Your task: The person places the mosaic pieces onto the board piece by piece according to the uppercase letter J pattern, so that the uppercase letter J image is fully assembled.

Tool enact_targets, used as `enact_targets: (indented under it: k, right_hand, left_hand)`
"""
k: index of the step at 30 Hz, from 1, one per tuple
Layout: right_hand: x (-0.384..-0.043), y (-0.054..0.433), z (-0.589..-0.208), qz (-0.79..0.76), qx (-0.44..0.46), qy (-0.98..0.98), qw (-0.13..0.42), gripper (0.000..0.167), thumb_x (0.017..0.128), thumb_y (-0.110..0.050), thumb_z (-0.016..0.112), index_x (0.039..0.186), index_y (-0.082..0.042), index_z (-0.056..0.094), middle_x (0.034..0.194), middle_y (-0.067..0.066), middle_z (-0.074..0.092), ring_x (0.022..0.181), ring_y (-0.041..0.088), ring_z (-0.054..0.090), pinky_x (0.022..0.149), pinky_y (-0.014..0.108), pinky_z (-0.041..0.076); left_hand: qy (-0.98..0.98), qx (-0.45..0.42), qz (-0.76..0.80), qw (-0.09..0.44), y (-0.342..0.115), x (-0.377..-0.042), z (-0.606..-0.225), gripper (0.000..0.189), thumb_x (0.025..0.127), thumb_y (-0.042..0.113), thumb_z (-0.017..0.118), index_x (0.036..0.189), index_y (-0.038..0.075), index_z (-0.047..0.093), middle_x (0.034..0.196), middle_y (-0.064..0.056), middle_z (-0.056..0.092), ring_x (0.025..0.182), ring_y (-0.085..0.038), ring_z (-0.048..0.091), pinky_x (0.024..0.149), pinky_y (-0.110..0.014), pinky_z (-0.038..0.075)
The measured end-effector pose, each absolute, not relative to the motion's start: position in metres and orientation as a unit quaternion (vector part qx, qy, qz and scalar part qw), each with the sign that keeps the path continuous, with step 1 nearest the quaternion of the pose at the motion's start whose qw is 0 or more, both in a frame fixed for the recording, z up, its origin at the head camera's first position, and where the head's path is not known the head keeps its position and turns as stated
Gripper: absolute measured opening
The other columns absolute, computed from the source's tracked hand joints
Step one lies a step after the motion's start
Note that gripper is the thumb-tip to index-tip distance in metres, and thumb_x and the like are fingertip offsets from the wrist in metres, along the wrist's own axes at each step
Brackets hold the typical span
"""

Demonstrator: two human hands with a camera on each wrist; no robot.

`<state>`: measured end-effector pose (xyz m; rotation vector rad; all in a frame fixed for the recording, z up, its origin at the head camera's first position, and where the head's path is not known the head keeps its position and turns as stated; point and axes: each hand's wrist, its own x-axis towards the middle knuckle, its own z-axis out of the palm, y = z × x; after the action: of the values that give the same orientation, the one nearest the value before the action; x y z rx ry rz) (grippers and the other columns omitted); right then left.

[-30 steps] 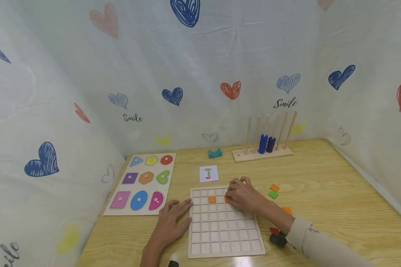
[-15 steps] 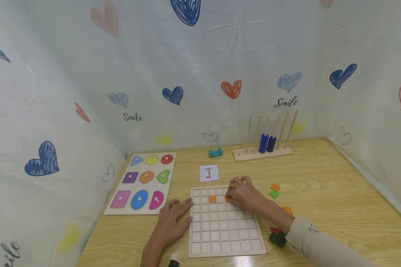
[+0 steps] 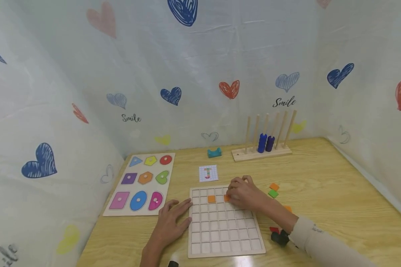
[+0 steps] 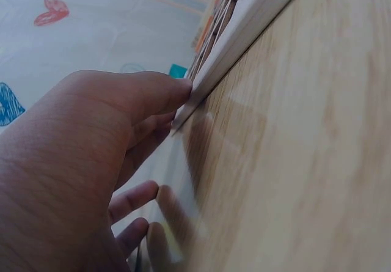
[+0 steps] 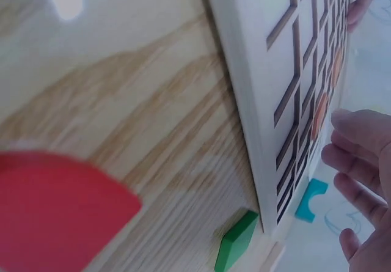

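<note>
A wooden grid board lies on the table. My left hand rests along its left edge, thumb and index fingertip touching the rim, which the left wrist view also shows with the thumb against it. One orange square tile sits in a second-row cell. Another orange tile lies in that row, two cells to the right, partly hidden by my right hand. In the right wrist view this orange tile sits in the grid near my bent, spread fingers; whether they touch it I cannot tell.
Behind the board lies a card with a letter J pattern. Right of it are orange, green and red pieces. A shape puzzle, a teal block and a peg stand stand farther out.
My right hand stays over the second orange tile, with only a slight shift of its fingers and forearm. My left hand keeps its place on the board's edge. The head view drifts slightly.
</note>
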<state>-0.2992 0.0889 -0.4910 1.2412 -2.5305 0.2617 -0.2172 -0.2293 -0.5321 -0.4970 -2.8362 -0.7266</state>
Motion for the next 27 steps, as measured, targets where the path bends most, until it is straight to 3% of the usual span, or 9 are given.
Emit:
enact_targets:
  k: [8, 16, 27]
  right_hand:
    - [-0.292, 0.11, -0.486, 0.108, 0.409, -0.894, 0.147, 0.015, 0.083, -0.015, 0.081, 0.098, -0.014, 0.078, 0.101, -0.002, 0.071, 0.106, 0.022, 0.056, 0.087, 0.054, 0.036]
    - [-0.289, 0.132, -0.492, 0.114, 0.404, -0.895, 0.152, 0.016, 0.082, -0.012, 0.081, 0.097, -0.013, 0.077, 0.1, -0.001, 0.068, 0.105, 0.022, 0.056, 0.087, 0.054, 0.035]
    - [-0.285, 0.156, -0.499, 0.126, 0.406, -0.885, 0.192, 0.013, 0.081, -0.012, 0.082, 0.092, -0.014, 0.078, 0.096, -0.002, 0.069, 0.098, 0.021, 0.059, 0.083, 0.054, 0.036]
  left_hand:
    - [-0.952, -0.162, -0.245, 0.088, -0.23, -0.217, -0.532, 0.049, 0.092, 0.033, 0.067, 0.14, 0.028, 0.06, 0.147, 0.013, 0.052, 0.133, -0.03, 0.04, 0.103, -0.059, 0.031]
    - [-0.943, -0.178, -0.254, 0.117, -0.231, -0.217, -0.535, 0.048, 0.089, 0.028, 0.07, 0.136, 0.021, 0.065, 0.143, 0.01, 0.056, 0.129, -0.032, 0.044, 0.098, -0.061, 0.033]
    - [-0.949, -0.168, -0.248, 0.1, -0.229, -0.217, -0.535, 0.05, 0.09, 0.03, 0.069, 0.138, 0.024, 0.062, 0.145, 0.012, 0.054, 0.13, -0.032, 0.043, 0.101, -0.061, 0.031]
